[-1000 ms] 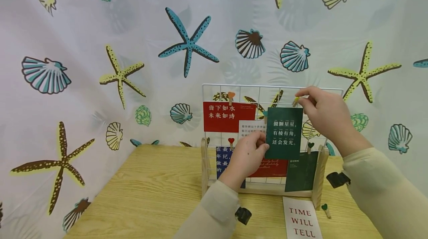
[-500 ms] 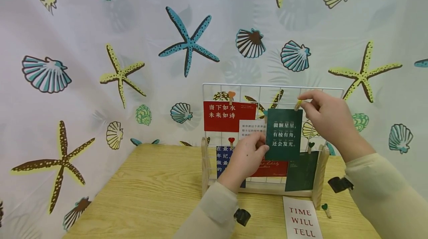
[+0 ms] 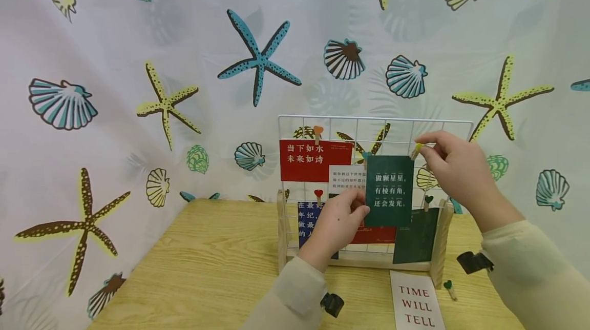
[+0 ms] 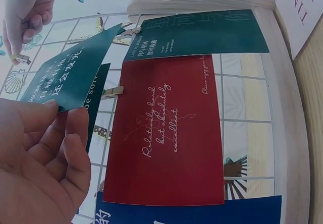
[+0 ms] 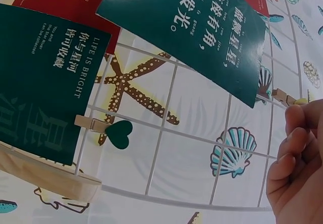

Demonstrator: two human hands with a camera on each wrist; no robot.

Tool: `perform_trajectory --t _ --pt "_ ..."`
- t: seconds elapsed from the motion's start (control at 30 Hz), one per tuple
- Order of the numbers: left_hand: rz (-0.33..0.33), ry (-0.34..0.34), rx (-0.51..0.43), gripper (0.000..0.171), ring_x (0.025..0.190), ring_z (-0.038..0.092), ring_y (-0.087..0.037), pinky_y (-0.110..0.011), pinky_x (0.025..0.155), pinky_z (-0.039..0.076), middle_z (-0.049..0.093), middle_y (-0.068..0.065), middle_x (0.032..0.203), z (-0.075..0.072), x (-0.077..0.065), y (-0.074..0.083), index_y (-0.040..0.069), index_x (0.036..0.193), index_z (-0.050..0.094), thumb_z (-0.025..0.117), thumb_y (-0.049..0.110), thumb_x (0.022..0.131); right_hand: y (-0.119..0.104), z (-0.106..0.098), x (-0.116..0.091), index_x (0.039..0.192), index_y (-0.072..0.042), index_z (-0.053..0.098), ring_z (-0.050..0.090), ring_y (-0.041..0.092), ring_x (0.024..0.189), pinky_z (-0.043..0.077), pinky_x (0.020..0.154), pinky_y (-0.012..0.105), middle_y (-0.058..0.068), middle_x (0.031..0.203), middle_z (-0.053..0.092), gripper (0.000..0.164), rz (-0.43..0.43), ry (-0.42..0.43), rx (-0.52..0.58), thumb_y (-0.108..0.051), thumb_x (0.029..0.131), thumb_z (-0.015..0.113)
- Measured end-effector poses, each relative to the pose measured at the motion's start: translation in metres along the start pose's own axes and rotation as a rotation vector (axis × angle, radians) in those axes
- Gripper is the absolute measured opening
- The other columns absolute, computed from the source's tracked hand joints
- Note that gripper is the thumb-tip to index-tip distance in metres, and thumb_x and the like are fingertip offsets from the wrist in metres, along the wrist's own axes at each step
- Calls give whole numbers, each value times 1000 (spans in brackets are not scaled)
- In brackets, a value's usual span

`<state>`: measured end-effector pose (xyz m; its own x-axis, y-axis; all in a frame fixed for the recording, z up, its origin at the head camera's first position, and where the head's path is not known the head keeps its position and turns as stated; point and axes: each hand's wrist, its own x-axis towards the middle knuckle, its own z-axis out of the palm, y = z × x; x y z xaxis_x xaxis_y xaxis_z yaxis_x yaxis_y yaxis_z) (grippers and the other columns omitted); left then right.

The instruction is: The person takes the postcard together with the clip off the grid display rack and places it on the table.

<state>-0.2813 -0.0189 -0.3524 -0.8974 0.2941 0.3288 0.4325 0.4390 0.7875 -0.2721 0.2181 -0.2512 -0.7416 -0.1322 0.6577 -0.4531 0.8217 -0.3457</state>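
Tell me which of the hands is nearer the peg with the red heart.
Left. In the head view, the left hand is just right of and slightly below the red-heart peg, while the right hand is much farther right and a little higher.

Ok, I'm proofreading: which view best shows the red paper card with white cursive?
Left wrist: the red card shows nearly whole, legible. Head: only a lower strip below the held green paper card; right wrist: a cropped part.

There is room to pass left of the wire rack (image 3: 364, 262), over the surface (image 3: 207, 258). The held green card (image 3: 389, 190) blocks its middle.
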Motion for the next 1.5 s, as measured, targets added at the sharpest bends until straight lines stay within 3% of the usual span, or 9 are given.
perform_trajectory --t 0.2,0.43,0.87,1.5 --pt "3 -10 -9 4 69 59 -12 -31 64 49 61 5 80 1 -4 -2 20 106 61 63 18 102 5 0 -5 122 -12 69 45 19 49 37 46 34 0 69 60 26 -9 -16 12 -25 105 55" --pt "-31 -23 10 10 71 58 -11 -29 66 50 61 7 82 2 -8 -3 17 112 65 63 20 102 13 5 -14 121 -11 69 43 17 48 34 44 33 -1 68 59 25 -18 -28 2 -25 105 56" --pt "-68 -66 -4 7 66 59 -13 -30 60 47 61 4 78 4 -20 -8 18 109 65 63 18 102 28 6 -34 122 -12 68 43 17 48 35 44 32 0 74 63 26 41 -77 19 -28 106 54" --pt "-106 -104 -44 7 69 62 -12 -30 61 50 62 4 80 9 -34 -20 16 104 66 59 14 103 55 12 -62 122 -10 66 43 17 54 36 48 31 2 76 62 28 102 -113 37 -30 105 57"
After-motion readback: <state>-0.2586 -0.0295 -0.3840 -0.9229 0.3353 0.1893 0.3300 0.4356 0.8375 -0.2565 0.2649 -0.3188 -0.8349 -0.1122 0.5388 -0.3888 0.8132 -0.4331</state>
